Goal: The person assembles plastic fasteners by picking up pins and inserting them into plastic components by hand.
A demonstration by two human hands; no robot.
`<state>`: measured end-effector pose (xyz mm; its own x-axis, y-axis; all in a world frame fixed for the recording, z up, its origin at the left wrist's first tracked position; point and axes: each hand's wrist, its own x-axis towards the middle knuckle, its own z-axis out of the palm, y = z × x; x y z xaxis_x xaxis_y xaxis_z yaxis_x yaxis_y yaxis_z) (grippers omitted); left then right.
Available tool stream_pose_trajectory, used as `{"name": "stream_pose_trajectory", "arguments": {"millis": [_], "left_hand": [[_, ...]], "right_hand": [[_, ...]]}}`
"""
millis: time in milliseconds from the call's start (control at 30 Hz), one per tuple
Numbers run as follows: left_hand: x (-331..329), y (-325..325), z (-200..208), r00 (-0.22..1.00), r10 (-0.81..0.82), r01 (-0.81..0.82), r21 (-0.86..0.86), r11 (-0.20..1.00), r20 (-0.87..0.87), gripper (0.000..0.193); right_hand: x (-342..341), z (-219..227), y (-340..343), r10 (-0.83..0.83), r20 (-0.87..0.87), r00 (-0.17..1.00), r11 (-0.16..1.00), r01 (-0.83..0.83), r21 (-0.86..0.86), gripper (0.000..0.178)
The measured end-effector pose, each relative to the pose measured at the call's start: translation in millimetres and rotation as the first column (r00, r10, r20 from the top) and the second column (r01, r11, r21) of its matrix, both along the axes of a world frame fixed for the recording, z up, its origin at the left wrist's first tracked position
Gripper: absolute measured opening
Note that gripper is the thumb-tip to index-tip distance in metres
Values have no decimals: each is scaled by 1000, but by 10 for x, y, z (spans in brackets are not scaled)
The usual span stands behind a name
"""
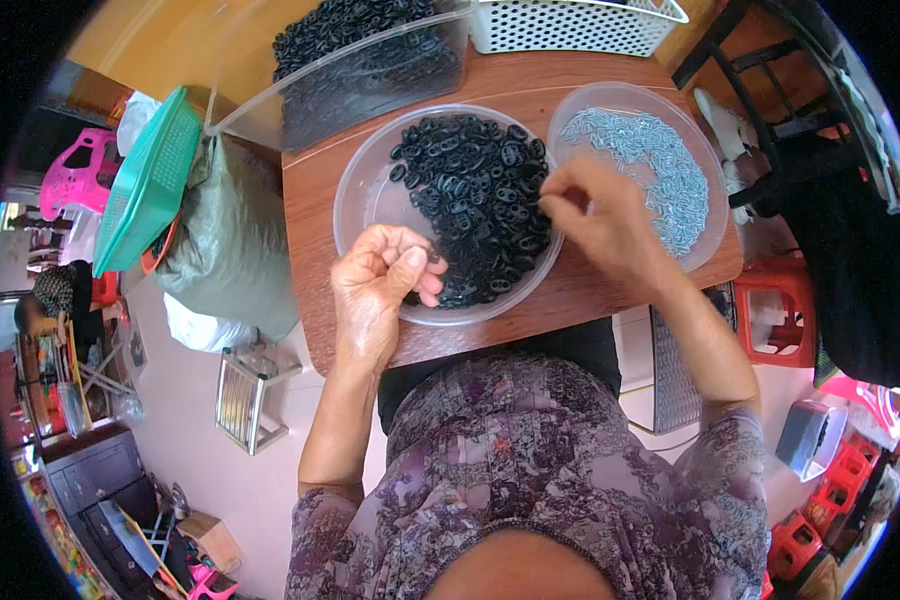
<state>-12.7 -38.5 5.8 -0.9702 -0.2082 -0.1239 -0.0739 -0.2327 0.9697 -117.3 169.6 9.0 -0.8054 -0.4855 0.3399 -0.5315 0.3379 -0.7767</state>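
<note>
A round clear bowl (370, 200) in front of me holds a heap of small black oval pieces (475, 180) with holes in them. To its right, a second clear bowl (715, 165) contains many small, shiny, silvery-blue pins (675, 190). My left hand (380, 280) is over the near left rim of the black pieces' bowl, thumb and fingers pinched on a small black piece (431, 256). Between the two bowls hovers my right hand (605, 215), its thumb and fingertips drawn together; whatever lies in them is hidden or too small to make out.
On the wooden table (315, 270) a large clear bin (370, 105) of black pieces stands at the far left, beside a white perforated basket (575, 28). A stuffed sack (230, 240) and green basket (150, 180) are left of the table. A red stool (775, 310) is at right.
</note>
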Motion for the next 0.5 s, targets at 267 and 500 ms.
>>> {"name": "stream_pose_trajectory", "arguments": {"millis": [267, 500], "left_hand": [[44, 169, -8, 997, 54, -62, -166, 984, -50, 8], [74, 259, -54, 983, 163, -167, -41, 985, -85, 13]], "right_hand": [[446, -122, -586, 137, 193, 972, 955, -78, -287, 6], [564, -229, -684, -18, 108, 994, 933, 55, -355, 8]]}}
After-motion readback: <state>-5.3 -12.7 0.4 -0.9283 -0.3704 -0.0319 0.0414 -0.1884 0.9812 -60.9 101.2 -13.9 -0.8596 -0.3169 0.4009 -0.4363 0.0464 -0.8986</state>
